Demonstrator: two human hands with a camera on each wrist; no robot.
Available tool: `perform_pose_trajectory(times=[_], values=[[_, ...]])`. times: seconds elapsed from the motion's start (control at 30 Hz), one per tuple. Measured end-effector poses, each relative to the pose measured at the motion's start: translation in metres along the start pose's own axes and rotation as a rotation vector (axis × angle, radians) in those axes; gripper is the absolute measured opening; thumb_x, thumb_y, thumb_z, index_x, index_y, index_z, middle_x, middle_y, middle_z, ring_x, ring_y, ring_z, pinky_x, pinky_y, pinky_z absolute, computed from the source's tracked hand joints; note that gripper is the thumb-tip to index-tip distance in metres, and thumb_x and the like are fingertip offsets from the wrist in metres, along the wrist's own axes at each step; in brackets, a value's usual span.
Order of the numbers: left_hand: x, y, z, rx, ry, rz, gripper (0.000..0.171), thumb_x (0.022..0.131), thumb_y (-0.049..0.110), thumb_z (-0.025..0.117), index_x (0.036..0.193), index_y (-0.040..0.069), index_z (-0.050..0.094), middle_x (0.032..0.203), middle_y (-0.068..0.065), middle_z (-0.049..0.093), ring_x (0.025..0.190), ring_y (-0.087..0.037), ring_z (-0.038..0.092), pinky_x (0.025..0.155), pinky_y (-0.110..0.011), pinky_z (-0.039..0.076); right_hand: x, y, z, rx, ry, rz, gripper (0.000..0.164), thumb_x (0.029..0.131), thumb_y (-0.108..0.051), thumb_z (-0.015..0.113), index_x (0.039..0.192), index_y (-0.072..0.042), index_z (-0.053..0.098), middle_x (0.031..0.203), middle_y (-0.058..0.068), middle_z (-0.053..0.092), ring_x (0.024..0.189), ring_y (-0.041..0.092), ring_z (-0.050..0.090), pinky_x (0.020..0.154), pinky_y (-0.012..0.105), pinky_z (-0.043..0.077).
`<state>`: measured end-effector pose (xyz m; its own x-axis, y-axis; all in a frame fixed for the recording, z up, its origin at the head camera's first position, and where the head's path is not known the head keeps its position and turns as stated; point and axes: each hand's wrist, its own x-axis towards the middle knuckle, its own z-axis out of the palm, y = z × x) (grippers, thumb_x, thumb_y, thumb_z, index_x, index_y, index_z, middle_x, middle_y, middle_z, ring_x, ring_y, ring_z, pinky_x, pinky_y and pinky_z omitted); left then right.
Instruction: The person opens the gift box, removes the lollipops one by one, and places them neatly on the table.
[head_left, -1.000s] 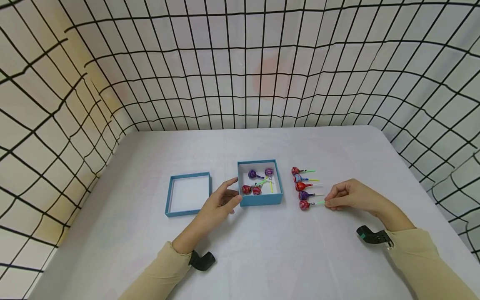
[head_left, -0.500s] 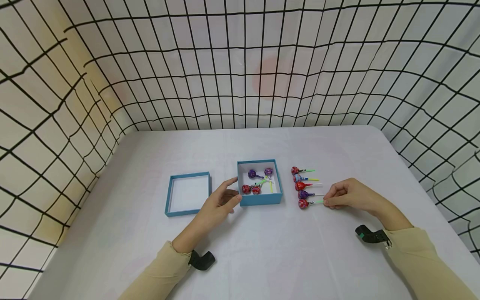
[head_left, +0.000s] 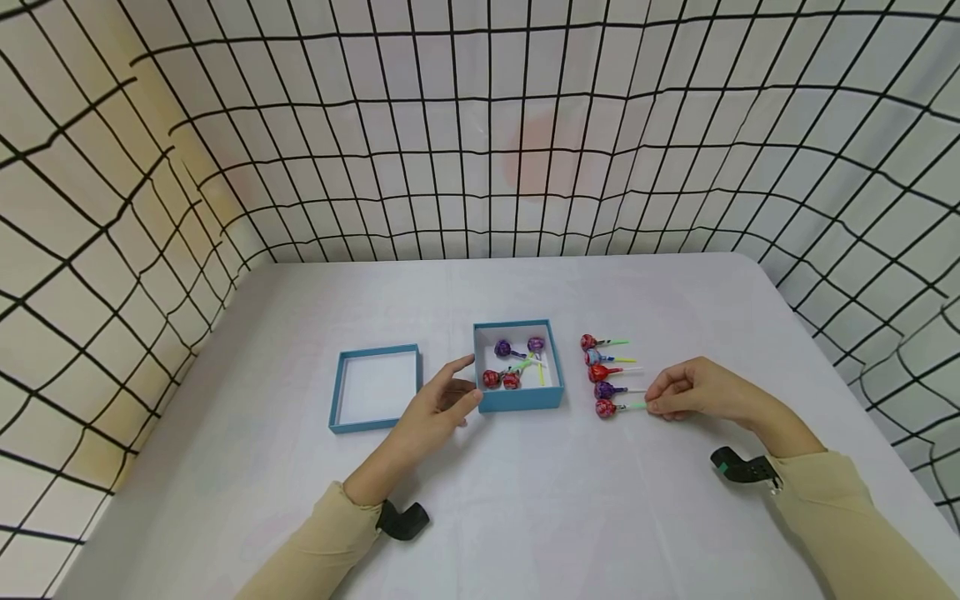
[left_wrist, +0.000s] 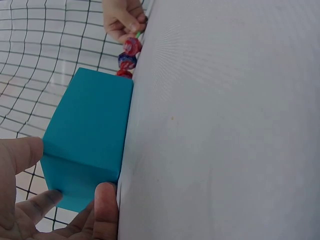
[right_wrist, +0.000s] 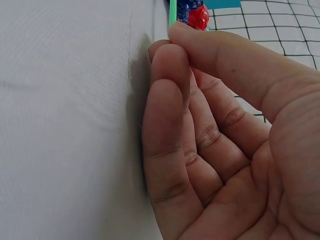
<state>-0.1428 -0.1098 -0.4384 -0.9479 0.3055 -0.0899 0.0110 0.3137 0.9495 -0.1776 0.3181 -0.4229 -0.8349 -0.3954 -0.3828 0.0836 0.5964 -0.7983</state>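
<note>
Thumb and fingertips of my right hand (head_left: 697, 390) pinch the green stick of a red lollipop (head_left: 605, 408), the nearest in a column of several lollipops. In the right wrist view the green stick (right_wrist: 173, 11) rises from the pinch. Behind it in the column lie a purple lollipop (head_left: 603, 390), a red one (head_left: 597, 373), a blue one (head_left: 592, 357) and another red one (head_left: 588, 342). My left hand (head_left: 431, 417) touches the left side of the blue box (head_left: 521, 401) with loosely bent fingers. Red and purple lollipops (head_left: 503, 348) lie inside that box.
The box's shallow blue lid (head_left: 375, 427) lies inner side up, left of the box. A white cloth covers the table (head_left: 540, 517). Black grid netting (head_left: 465, 125) stands behind the table and along both sides.
My right hand and the nearest red lollipop have shifted very slightly left. The left hand stays against the box.
</note>
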Motion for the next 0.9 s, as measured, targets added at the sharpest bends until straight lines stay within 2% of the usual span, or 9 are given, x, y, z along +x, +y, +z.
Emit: perform_pose_trajectory(times=[0.3,0.5,0.67,0.8,0.9], values=[[-0.001,0.000,0.000,0.007,0.004,-0.002,0.060,0.101,0.031,0.062,0.155,0.027,0.037,0.129,-0.011,0.064,0.099,-0.021,0.066,0.079,-0.033,0.057,0.001,0.004,-0.003,0.012,-0.016,0.004,0.034,0.089,-0.022,0.077,0.108,0.005,0.069,0.088,0.008,0.072,0.074,0.010,0.064,0.069,0.026,0.058],[-0.001,-0.001,0.000,0.011,0.004,-0.003,0.059,0.101,0.031,0.062,0.155,0.028,0.038,0.129,-0.010,0.064,0.098,-0.020,0.066,0.079,-0.033,0.057,0.000,0.001,-0.009,-0.009,-0.029,-0.010,0.029,0.092,-0.019,0.073,0.109,0.004,0.069,0.091,0.007,0.074,0.076,0.011,0.065,0.071,0.027,0.058],[-0.001,0.001,-0.001,0.006,0.001,-0.003,0.058,0.101,0.029,0.061,0.155,0.026,0.038,0.130,-0.011,0.064,0.102,-0.022,0.067,0.080,-0.034,0.058,-0.001,-0.010,-0.016,-0.035,-0.014,-0.008,0.026,0.094,-0.019,0.071,0.110,0.001,0.070,0.096,0.005,0.076,0.082,0.011,0.067,0.075,0.027,0.058],[0.000,0.000,-0.001,0.003,-0.001,0.005,0.059,0.101,0.029,0.062,0.155,0.024,0.037,0.130,-0.013,0.063,0.104,-0.023,0.067,0.080,-0.034,0.058,0.001,-0.024,-0.021,-0.049,-0.005,-0.012,0.030,0.093,-0.024,0.072,0.111,0.000,0.070,0.102,0.009,0.076,0.085,0.012,0.068,0.078,0.027,0.059],[0.001,-0.001,-0.001,-0.002,-0.008,0.008,0.060,0.101,0.029,0.062,0.155,0.024,0.037,0.131,-0.014,0.063,0.106,-0.024,0.067,0.080,-0.034,0.058,0.006,-0.037,-0.023,-0.068,0.000,-0.026,0.032,0.092,-0.027,0.074,0.111,-0.001,0.070,0.104,0.015,0.075,0.086,0.017,0.069,0.080,0.029,0.059]])
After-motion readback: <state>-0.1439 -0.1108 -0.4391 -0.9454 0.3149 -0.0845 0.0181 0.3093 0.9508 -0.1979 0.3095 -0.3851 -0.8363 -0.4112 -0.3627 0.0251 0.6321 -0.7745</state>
